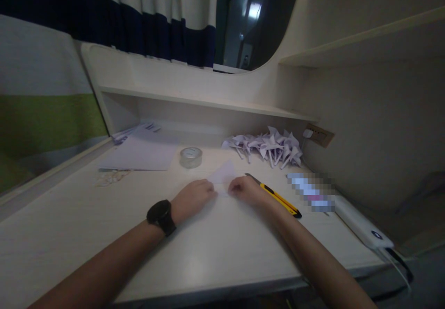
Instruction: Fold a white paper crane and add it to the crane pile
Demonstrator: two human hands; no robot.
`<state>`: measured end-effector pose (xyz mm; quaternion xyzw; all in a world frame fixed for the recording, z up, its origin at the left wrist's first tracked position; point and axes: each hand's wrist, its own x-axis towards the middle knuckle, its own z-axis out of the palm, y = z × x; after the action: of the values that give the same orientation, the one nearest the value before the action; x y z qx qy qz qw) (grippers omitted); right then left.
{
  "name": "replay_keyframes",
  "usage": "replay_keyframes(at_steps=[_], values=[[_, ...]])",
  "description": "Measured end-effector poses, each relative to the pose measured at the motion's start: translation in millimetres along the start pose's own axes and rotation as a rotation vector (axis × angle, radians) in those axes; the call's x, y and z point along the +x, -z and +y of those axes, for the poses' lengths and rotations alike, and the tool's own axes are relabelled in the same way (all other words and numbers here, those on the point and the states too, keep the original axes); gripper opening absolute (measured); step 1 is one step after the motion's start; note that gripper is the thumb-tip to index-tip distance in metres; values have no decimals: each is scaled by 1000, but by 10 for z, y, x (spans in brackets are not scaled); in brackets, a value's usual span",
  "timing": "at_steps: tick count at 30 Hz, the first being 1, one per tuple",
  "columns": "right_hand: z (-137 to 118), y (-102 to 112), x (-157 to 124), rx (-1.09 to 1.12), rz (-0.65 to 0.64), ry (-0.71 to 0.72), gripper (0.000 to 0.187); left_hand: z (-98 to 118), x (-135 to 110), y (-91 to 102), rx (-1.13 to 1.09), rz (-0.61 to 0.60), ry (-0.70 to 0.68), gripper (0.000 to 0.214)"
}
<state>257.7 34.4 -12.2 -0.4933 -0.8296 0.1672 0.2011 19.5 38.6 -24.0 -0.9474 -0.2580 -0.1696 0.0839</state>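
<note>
A small sheet of white paper [223, 173] lies on the desk between my two hands, its far corner pointing away from me. My left hand [195, 198], below a black wristwatch, pinches the paper's left near edge. On the right side, my right hand [248, 190] has its fingers curled closed at the paper's near corner. Beside my right hand rests a yellow and black utility knife [281, 200] with its blade out. Beyond my left hand stands a roll of clear tape [191, 157].
Several folded paper pinwheels [273, 146] are heaped at the back right. A stack of white paper [142, 151] and some rubber bands [113, 177] lie on the left. A blurred-out phone-like object [309, 192] and a white power bank [361, 221] with cables sit at the right.
</note>
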Motion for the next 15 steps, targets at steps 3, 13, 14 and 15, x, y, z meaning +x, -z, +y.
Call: replay_keyframes(at_steps=[3, 13, 14, 15], values=[[-32, 13, 0, -16, 13, -30, 21, 24, -13, -13, 58, -12, 1, 18], [-207, -31, -180, -311, 96, 141, 17, 14, -8, -17, -25, 18, 107, 20], [-215, -35, -186, -327, 94, 130, 17, 7, -10, -14, -27, 11, 108, 19], [-220, -38, -188, -339, 91, 121, 17, -2, -11, -11, -31, -1, 107, 18]])
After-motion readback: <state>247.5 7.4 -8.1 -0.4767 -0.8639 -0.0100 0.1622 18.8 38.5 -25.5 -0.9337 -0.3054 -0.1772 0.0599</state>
